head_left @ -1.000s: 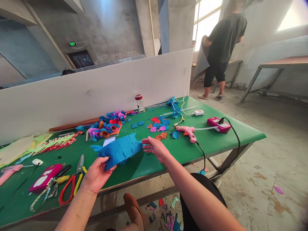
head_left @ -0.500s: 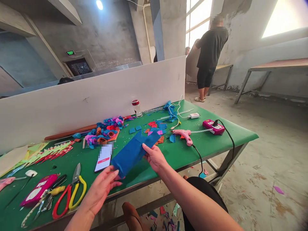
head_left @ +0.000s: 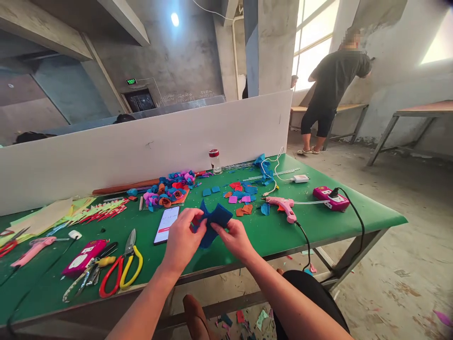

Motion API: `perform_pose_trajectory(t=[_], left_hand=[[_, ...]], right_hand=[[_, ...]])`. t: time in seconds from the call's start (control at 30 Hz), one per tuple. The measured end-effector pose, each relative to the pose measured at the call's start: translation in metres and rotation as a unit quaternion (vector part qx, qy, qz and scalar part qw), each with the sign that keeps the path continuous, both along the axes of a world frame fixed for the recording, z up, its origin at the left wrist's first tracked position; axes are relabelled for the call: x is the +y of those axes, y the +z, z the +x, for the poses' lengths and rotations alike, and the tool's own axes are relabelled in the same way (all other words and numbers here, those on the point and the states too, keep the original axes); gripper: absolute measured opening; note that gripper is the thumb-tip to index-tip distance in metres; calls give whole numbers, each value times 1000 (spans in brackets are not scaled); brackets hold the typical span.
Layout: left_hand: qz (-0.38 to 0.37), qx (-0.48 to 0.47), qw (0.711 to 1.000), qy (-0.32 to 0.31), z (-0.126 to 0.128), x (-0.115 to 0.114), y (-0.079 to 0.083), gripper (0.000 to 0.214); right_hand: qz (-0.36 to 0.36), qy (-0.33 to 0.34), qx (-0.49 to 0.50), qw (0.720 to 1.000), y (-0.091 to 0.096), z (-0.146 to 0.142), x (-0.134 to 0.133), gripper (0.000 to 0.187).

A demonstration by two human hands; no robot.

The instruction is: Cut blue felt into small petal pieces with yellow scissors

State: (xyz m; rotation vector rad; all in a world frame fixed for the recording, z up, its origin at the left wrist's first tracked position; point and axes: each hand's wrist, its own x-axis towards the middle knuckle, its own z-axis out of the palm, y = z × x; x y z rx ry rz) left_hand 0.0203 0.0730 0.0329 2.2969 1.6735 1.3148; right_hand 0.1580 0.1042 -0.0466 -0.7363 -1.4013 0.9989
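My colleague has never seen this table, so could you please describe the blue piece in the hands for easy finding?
Find the green table before the long white panel. Near its front edge, right of the phone, are the left hand and the right hand. Between them is the blue piece: both hands hold it, while the blue scraps beyond lie on the table.

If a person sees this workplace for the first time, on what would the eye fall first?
Probably on the blue paper, held by the left hand and right hand above the green table. Next come the colourful artificial flowers, heaped behind and to its left, and the pink glue gun lying to its right.
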Motion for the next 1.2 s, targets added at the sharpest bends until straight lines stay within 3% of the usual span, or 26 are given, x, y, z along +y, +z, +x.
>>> perform_pose_trajectory(t=[0.13, 0.27, 0.37, 0.47, 0.53, 0.6, 0.73, 0.77, 0.83, 0.93, 1.07, 1.2], left_hand=[[18, -24, 999, -21, -24, -3, 1, 7], [-12, -157, 986, -55, -42, -12, 3, 8], [-78, -231, 967, -69, -53, -16, -9, 7], [-98, -191, 975, -49, -62, -21, -30, 8], [-97, -144, 984, -43, -65, -25, -43, 11], [-92, -101, 989, -50, -65, -30, -52, 13], [-83, -55, 993, -61, -63, -39, -60, 15], [-81, -52, 994, -60, -62, -41, -60, 15], [-75, -54, 994, -59, -60, -44, -59, 15], [-56, -69, 994, -69, -48, -49, -55, 15], [-49, -80, 992, -89, -22, -59, -47, 18], [-45, -72, 996, -26, -19, -60, -47, 17]], right_hand=[[82, 11, -51, 995, 7, 15, -4, 22], [172, -62, -97, 978, 8, 23, -2, 22], [187, -78, -153, 967, -2, 20, 0, 18], [164, -22, -221, 961, -17, 16, -1, 26], [127, -11, -243, 962, -27, 19, -5, 38], [75, -46, -222, 971, -34, 26, -15, 46], [-81, -125, -74, 986, -41, 49, -49, 26], [-134, -120, -28, 983, -42, 53, -60, 21], [-233, -78, 43, 968, -43, 57, -81, 30], [-343, 11, 77, 936, -45, 48, -103, 43], [-412, 85, 119, 899, -45, 27, -102, 54], [-430, 80, 167, 884, -46, 18, -92, 51]])
